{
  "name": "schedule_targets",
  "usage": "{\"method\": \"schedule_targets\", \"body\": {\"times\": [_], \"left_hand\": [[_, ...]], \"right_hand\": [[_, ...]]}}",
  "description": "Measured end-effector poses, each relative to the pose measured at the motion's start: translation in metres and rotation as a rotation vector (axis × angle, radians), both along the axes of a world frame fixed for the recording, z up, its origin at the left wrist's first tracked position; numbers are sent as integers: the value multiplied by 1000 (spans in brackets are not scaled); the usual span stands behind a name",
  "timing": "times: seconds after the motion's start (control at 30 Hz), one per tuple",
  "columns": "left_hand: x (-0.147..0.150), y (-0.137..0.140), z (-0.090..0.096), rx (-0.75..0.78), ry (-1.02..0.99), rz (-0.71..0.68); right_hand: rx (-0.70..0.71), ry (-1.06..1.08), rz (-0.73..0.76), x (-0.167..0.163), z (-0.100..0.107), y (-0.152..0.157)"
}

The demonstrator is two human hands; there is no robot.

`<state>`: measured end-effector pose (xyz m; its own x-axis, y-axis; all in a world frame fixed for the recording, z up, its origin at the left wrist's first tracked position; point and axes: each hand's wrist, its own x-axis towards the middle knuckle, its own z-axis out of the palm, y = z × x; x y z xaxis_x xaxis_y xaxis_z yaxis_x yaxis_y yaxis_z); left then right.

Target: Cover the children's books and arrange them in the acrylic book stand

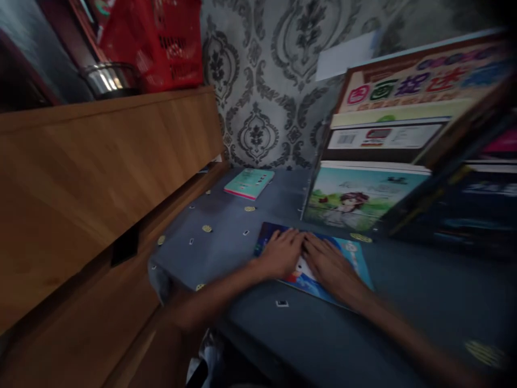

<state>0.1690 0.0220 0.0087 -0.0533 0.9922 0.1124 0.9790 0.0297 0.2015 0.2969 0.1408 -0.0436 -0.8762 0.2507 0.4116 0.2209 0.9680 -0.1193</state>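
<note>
A thin blue picture book [311, 288] lies flat on the grey patterned cloth, its cover partly hidden under both hands. My left hand [283, 252] rests on the left half of the book, fingers stretched toward its far edge. Beside it, my right hand [327, 264] lies flat on the middle of the cover with its fingers extended. The fingertips of the two hands meet or nearly meet near the far edge. Just behind the book stands a rack of upright books, with a green illustrated book [347, 188] at its front.
A teal booklet [249, 183] lies on the cloth-covered surface [226, 258] near the patterned wall. On the left is a wooden cabinet [100, 161], bearing a red plastic basket [169, 48] and a metal pot [111, 80]. Dark books [476, 199] stand at the right.
</note>
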Motion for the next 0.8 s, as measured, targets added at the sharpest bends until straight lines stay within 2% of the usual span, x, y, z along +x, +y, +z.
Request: {"method": "schedule_targets", "body": {"times": [0.1, 0.33, 0.5, 0.67, 0.8], "left_hand": [[-15, 3, -5, -2, -27, 33], [-51, -8, 0, 21, -78, 120], [-50, -9, 0, 77, -41, 129], [-46, -9, 6, 106, 6, 121], [-34, -18, 16, 64, 115, 195]], "right_hand": [[-12, -57, -86, 8, 10, -7], [-141, -197, -238, 38, 32, -2], [-200, -230, -290, 55, 39, -3], [-143, -197, -355, 71, 38, -12], [-82, -199, -377, 93, 39, -17]]}}
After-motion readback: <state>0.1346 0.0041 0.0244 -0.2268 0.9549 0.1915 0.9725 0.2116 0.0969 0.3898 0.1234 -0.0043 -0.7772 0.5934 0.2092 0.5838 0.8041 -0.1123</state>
